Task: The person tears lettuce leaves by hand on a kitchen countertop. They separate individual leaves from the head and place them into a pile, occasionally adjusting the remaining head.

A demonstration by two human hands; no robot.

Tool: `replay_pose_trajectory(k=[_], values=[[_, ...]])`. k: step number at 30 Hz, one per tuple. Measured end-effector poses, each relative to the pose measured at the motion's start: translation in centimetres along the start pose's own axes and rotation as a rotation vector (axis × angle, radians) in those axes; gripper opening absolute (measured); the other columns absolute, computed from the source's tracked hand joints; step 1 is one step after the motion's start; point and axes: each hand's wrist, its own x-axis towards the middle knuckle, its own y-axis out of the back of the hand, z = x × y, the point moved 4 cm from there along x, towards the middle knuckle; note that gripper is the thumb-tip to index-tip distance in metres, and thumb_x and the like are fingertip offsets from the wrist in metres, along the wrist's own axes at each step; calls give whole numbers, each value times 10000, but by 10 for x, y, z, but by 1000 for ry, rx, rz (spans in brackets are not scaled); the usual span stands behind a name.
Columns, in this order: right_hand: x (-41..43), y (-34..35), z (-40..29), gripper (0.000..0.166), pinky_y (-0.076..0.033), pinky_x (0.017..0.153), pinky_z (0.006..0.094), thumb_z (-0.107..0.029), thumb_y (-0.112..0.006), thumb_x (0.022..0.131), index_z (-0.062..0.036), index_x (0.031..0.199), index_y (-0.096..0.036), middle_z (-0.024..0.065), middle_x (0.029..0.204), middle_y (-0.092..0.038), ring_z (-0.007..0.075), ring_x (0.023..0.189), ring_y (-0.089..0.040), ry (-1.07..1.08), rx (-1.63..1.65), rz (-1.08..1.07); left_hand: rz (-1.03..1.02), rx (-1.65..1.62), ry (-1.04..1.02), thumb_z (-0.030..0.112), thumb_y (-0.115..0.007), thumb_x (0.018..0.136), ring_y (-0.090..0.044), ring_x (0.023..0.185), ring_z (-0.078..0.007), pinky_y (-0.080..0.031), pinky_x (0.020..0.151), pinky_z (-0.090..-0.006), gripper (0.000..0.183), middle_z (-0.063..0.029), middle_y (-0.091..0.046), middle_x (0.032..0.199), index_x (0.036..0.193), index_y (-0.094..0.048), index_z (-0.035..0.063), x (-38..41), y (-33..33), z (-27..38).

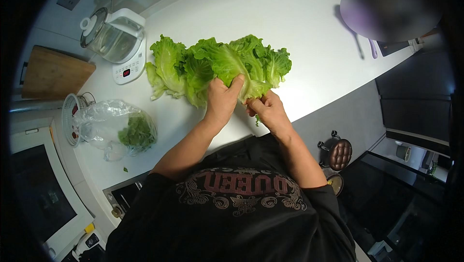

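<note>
Several loose green lettuce leaves (201,68) lie in a row across the white countertop (235,11). One large lettuce leaf (232,62) is held up over the others. My left hand (224,97) grips it near its pale rib, with thumb and fingers closed on it. Lower right, my right hand (266,109) pinches the stem end of the same leaf. A small frilly piece of green leaf (257,119) hangs just below my right fingers. My fingertips partly hide the stem end.
At the left stand a glass electric kettle (116,40) on its base, a wooden cutting board (56,75), a white plastic basket (70,120) and a clear plastic bag (119,127) with leafy greens. A purple-handled utensil (373,48) lies far right. A round tufted stool (340,155) stands below.
</note>
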Motion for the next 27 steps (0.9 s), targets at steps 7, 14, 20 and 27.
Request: replay_pose_trajectory(k=[7,14,20,27], values=[[-5,-3,-7,196,-410,662,211,-60,-532,793,3,971,-484,26,810,-525,88,721,-496,49,-17,-11,-101,-237,129,94,-525,798,-529,730,-138,-429,659,-292,129,-68,-594,765,825,-587,-15,0,-1,-4],[-12,-12,-23,219,-403,723,206,-39,-521,817,-14,1032,-488,26,894,-521,82,803,-492,117,78,-47,-648,-1382,504,75,-508,721,-345,1173,-273,-349,952,-412,78,-150,-464,1148,754,-565,33,13,-2,-21],[-10,-13,-20,262,-418,672,217,-173,-538,851,-26,1066,-499,30,939,-559,99,797,-532,90,72,-94,-611,-1488,495,123,-509,748,-209,1280,-330,-302,954,-546,136,-147,-447,1192,622,-502,75,14,-5,-23],[-10,-19,-17,284,-429,645,231,-120,-572,826,-27,1078,-477,57,878,-577,100,734,-524,275,-28,14,-592,-1355,579,115,-527,753,-284,1250,-329,-279,991,-511,103,-186,-439,1212,800,-583,41,6,-13,-28]])
